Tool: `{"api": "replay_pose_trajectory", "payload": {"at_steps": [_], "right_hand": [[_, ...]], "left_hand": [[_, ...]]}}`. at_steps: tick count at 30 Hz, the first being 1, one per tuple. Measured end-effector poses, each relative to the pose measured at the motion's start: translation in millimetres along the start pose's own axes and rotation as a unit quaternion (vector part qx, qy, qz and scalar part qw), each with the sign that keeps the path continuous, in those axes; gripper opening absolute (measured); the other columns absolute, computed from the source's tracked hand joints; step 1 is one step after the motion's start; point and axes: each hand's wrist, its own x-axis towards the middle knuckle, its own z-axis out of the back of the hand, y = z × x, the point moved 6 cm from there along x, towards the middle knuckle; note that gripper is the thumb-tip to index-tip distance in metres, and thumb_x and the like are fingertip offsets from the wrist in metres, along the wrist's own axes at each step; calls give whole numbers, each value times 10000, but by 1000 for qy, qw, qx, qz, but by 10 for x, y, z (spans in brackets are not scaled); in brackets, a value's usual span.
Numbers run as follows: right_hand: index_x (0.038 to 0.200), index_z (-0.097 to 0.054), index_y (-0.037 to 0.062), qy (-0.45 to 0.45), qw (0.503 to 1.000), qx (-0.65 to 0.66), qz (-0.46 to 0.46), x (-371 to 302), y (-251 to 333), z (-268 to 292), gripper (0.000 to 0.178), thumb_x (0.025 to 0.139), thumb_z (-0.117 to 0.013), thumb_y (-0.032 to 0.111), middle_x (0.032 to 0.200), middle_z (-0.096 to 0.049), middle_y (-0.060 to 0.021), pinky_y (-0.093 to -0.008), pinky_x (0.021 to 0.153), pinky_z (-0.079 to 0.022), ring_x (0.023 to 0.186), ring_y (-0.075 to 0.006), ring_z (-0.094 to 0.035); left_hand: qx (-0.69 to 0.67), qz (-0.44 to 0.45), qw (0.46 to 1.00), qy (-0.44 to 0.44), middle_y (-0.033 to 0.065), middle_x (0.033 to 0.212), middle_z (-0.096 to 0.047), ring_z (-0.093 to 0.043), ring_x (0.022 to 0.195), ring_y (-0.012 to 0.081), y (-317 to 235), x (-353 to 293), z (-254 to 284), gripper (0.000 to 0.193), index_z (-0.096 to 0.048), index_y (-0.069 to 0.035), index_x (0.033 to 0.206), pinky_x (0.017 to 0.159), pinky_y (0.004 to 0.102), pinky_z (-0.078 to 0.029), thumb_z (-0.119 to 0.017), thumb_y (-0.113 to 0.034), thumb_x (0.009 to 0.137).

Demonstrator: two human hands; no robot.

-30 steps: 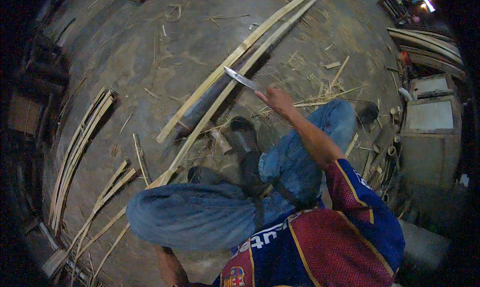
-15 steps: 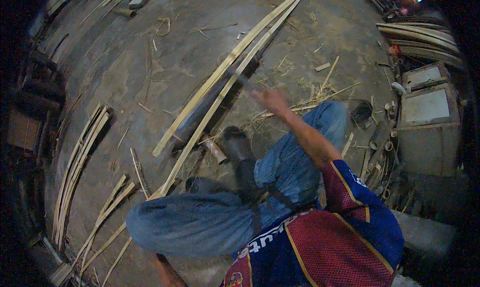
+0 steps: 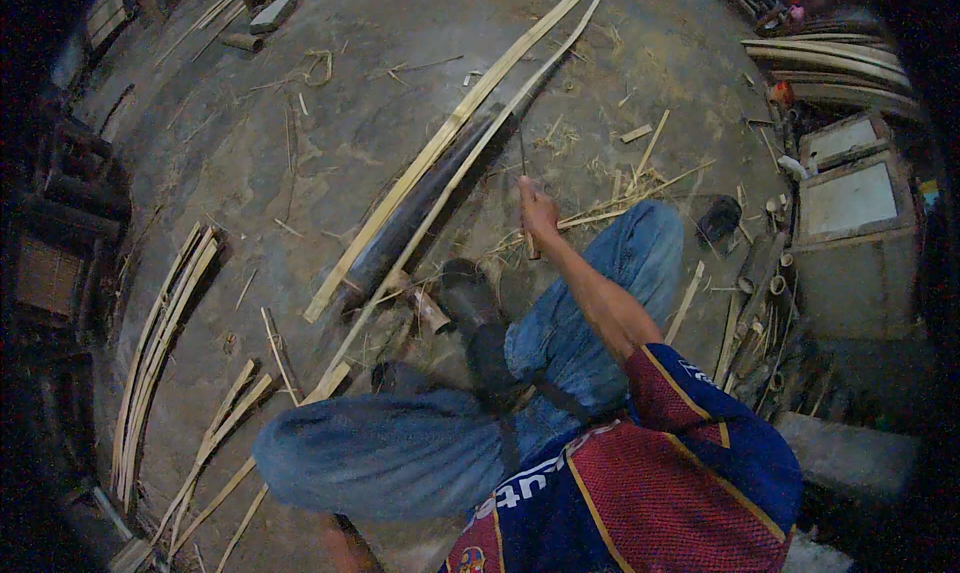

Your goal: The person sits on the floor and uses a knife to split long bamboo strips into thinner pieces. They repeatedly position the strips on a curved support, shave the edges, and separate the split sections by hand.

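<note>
My right hand (image 3: 538,213) is closed around the handle of a knife (image 3: 522,148), whose thin dark blade points away from me. The blade is beside the right-hand bamboo strip (image 3: 490,133), which runs from my left knee to the far end of a dark, smooth log (image 3: 425,195). A wider bamboo strip (image 3: 440,143) lies along the log's left side. Only part of my left forearm (image 3: 345,545) shows at the lower edge; the hand itself is out of sight.
Bundles of bamboo strips (image 3: 165,343) lie on the floor at the left. Shavings and offcuts (image 3: 640,198) lie near my right knee. A short wooden piece (image 3: 430,311) is by my foot. At the right stand bamboo tubes (image 3: 765,283) and a box with pale panels (image 3: 850,213).
The knife blade has swung from pointing up-left, blurred across the strip, to pointing straight away from me at the strip's right. My right hand has turned with it. The strip has shifted slightly.
</note>
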Motion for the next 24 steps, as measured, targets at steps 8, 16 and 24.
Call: {"api": "replay_pose_trajectory", "payload": {"at_steps": [8,16,24], "right_hand": [[722,-577,-28,35,967,-161,196,-698,479,-284,664,874,-507,615,594,-555,-184,-415,564,-445,579,-324,-588],[758,-587,-54,58,931,-216,287,-790,399,-436,616,876,-552,550,626,-534,-239,-469,580,-392,596,-401,-524],[767,-606,-44,129,938,-224,232,-1353,508,-820,604,896,-521,539,656,-563,-236,-464,600,-419,603,-364,-534]], "left_hand": [[-55,-34,990,128,40,639,-555,-522,614,151,-63,431,-265,385,-612,-33,837,565,298,-408,-550,-398,943],[-172,118,966,155,-57,576,-418,-369,481,61,-607,828,-605,412,-579,-88,771,438,236,-303,-559,-472,922],[-124,111,970,175,-59,550,-398,-342,452,56,-705,760,-490,428,-584,-87,732,411,241,-278,-571,-478,905]]}}
